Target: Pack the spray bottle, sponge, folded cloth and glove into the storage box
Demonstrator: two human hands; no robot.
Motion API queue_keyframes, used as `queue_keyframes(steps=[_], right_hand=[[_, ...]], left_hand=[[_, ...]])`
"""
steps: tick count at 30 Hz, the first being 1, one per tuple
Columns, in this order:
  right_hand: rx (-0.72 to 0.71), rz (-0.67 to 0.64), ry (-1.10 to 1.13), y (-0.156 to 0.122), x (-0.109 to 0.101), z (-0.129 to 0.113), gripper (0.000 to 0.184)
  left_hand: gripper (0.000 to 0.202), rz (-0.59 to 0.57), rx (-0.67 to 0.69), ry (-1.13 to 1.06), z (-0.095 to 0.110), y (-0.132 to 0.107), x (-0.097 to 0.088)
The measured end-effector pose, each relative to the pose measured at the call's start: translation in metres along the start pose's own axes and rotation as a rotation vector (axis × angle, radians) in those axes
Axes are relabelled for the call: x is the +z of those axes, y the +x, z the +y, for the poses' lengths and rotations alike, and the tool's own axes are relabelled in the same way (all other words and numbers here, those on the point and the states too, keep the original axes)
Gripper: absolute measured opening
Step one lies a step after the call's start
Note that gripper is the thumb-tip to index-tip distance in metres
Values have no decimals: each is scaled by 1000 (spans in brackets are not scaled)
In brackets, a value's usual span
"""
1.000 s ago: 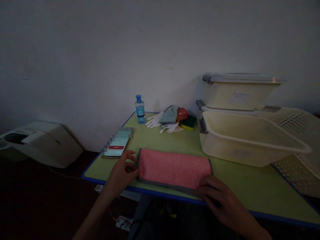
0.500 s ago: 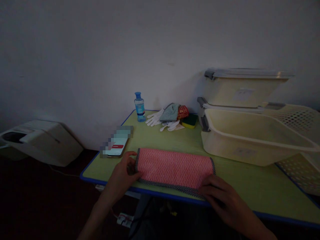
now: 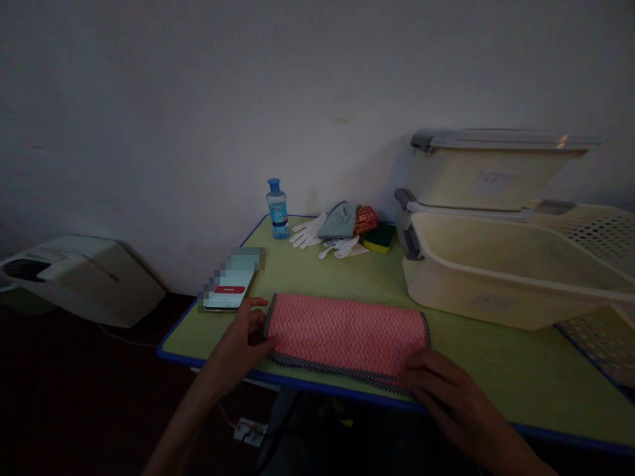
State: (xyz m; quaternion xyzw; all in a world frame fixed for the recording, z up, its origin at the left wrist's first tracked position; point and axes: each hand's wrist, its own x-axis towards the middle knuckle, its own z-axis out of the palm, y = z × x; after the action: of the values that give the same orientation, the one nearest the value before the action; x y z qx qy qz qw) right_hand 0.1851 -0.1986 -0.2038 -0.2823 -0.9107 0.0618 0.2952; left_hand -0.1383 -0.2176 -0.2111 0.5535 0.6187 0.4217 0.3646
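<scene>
A pink cleaning cloth [image 3: 347, 334] with a dark checked border lies folded into a long strip along the front of the table. At its left end my left hand [image 3: 243, 340] is open, thumb and forefinger apart, the thumb tip at the cloth's lower left corner. My right hand [image 3: 446, 390] is closed on the lower right corner, with its fingertips together over the border. What lies under those fingertips is hidden.
On the green table [image 3: 317, 274] are a phone [image 3: 233, 281], a blue bottle [image 3: 278, 211], white gloves [image 3: 307, 231], folded cloths [image 3: 340, 221] and a sponge [image 3: 380, 238]. Cream bins [image 3: 476, 301] stand at right. A white case [image 3: 84, 277] is left of the table.
My left hand has shifted slightly left, its thumb sliding back to the cloth's edge. My right hand still holds the right corner. The view has moved a little.
</scene>
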Motion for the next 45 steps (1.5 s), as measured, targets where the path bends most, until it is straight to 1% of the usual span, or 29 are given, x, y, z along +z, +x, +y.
queue_keyframes(steps=[6,10,13,18,21,23,25,27,28,30,31,33,34,36,38,45], right_hand=[[-17,35,-5,-1,-2,-2,22],[-30,33,-6,-1,-2,-4,21],[-26,26,-8,-1,-2,-4,21],[-10,6,6,2,-4,-7,20],[12,-25,14,4,-5,-9,20],[28,-36,10,4,-5,-9,20],[33,-39,3,3,-4,-9,19],[34,-45,-4,1,-3,-7,17],[35,-56,-4,0,-3,-7,17],[48,-90,8,-1,-3,-6,16],[57,-108,18,-1,-3,-5,16],[71,-135,38,-1,-4,-5,16],[75,-142,45,-1,-4,-5,15],[84,-148,56,-1,-4,-4,14],[98,-161,73,-1,-3,-3,12],[161,-218,146,0,-2,-2,8]], left_hand=[[50,-15,40,21,-5,-2,0],[53,-32,72,53,-5,-4,-1],[53,-41,71,67,-6,-4,-2],[49,-33,78,72,-5,-4,-2],[42,-46,83,99,-3,-5,-2],[38,-5,115,157,-4,-7,-2],[36,68,183,251,-6,-8,-3],[30,108,263,329,-9,-10,-4],[24,94,295,347,-10,-11,-5],[12,16,346,341,-10,-13,-6],[11,-31,371,328,-11,-15,-7],[20,-107,420,316,-11,-18,-7],[24,-125,446,322,-12,-19,-7],[30,-132,486,349,-12,-20,-7],[32,-130,500,374,-13,-21,-7],[26,-155,462,370,-10,-21,-5]])
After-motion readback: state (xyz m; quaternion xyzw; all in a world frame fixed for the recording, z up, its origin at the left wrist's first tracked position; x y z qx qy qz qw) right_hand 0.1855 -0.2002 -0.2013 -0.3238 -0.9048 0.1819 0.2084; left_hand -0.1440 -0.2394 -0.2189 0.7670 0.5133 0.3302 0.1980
